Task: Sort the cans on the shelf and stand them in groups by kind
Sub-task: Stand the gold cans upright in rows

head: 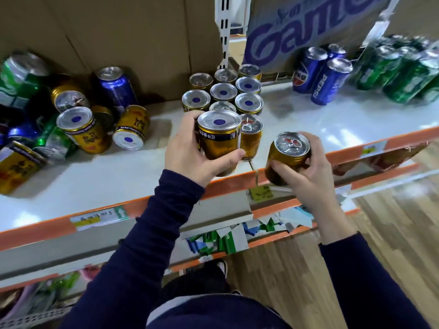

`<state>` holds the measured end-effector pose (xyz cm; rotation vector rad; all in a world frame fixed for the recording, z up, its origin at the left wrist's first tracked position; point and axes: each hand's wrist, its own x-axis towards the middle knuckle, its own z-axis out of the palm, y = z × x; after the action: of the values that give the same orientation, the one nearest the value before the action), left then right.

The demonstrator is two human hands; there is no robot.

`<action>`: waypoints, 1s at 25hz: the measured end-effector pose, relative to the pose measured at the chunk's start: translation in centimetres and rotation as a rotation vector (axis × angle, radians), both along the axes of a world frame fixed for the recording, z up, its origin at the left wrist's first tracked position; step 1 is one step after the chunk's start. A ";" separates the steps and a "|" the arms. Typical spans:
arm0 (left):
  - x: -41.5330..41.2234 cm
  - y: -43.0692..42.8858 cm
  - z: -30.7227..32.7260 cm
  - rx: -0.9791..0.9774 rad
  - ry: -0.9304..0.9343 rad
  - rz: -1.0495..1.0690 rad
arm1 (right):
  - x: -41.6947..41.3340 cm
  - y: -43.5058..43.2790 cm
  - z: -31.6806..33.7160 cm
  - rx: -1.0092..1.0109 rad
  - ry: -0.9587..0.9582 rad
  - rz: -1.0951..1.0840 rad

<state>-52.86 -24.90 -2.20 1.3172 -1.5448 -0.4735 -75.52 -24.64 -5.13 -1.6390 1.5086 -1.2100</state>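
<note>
Gold short metal can (219,141) wrapped in left grip (187,153), second gold can (286,155) tilted in right grip (308,179), both at white shelf (114,179) edge beside standing gold cluster (223,92); may topple neighbours or slip floorward.

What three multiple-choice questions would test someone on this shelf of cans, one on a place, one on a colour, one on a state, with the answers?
1. Where do the blue Pepsi cans stand?
A. Between the standing gold cans and the green cans
B. On the floor
C. On a lower shelf

2. What colour is the right can, held in the right hand?
A. Green
B. Gold
C. Blue

3. How does the left hand hold the left can?
A. Pull tab up
B. Pressed flat on the shelf
C. Fingers round it, blue-dotted end up

Answers: 1 A, gold cans stand to their left and green ones to their right; 2 B, its side is gold; 3 C, the dot faces up.
</note>
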 end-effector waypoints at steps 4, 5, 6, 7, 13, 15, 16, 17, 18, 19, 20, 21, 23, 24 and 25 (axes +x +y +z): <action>-0.7 -3.1 1.1 -0.066 0.024 0.027 | -1.3 -7.6 0.6 -0.023 0.075 0.007; -0.8 -3.9 1.3 -0.069 0.029 0.035 | -1.5 -9.9 0.9 -0.024 0.103 0.008; -0.8 -4.5 1.4 -0.067 0.026 0.045 | -1.5 -12.0 1.1 -0.015 0.125 0.011; -0.7 -5.2 1.6 -0.065 0.020 0.051 | -1.4 -14.3 1.2 0.001 0.135 0.016; -0.7 -8.2 2.2 -0.058 0.009 0.091 | -0.9 -24.3 0.1 0.059 0.064 -0.011; -1.1 -8.8 2.3 -0.061 0.023 0.126 | -1.1 -25.9 -0.8 0.102 0.118 0.046; -1.5 -9.1 2.3 -0.068 0.026 0.149 | -1.3 -26.4 -1.3 0.117 0.145 0.074; -2.0 -9.5 2.4 -0.078 0.032 0.170 | -1.6 -26.6 -1.7 0.126 0.160 0.096; -2.7 -9.8 2.5 -0.086 0.044 0.185 | -2.0 -26.6 -2.0 0.136 0.166 0.118; -3.5 -10.2 2.7 -0.086 0.062 0.195 | -2.5 -26.4 -2.3 0.152 0.169 0.137; -4.5 -10.7 2.9 -0.082 0.079 0.201 | -3.2 -26.0 -2.5 0.168 0.179 0.153; -5.4 -11.1 3.2 -0.075 0.088 0.200 | -4.0 -25.3 -2.9 0.177 0.192 0.166; -7.6 -12.2 3.8 -0.071 0.067 0.185 | -6.1 -23.3 -3.6 0.164 0.211 0.200; -8.8 -12.8 3.9 -0.068 0.047 0.172 | -7.3 -22.3 -3.9 0.136 0.226 0.214; -10.0 -13.6 4.1 -0.052 0.024 0.159 | -8.6 -21.3 -4.2 0.106 0.242 0.220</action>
<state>-62.82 -38.46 1.86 1.3768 -1.4106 -0.3460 -84.10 -45.97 -9.30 -1.8749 1.4597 -0.8249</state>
